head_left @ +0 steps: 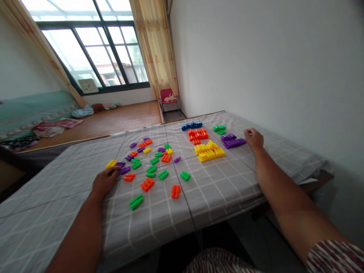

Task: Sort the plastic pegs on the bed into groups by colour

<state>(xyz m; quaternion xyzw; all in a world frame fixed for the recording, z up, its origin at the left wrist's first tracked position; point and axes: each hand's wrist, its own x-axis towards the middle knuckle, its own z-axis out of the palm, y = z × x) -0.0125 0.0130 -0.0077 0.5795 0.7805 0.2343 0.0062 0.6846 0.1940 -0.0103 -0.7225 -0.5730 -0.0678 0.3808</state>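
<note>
My left hand [106, 180] reaches to the left edge of a scatter of small coloured plastic tube pieces. Its fingers are pinched at the near end of a purple tube piece [125, 170], next to a yellow tube piece [111, 163]. My right hand [254, 139] is closed at the right end of a purple pile [233, 143]; whether anything is inside its fingers is hidden. Sorted by colour beside that pile are a yellow pile [209, 151], an orange pile [198, 135], a blue pile [192, 125] and a green pile [219, 129].
Loose green pieces [136, 201], orange pieces [175, 191] and a single purple piece [177, 160] lie between my hands on the checked grey cloth [159, 223]. A white wall [270, 68] borders the right side. A pink chair [167, 96] stands beyond the table.
</note>
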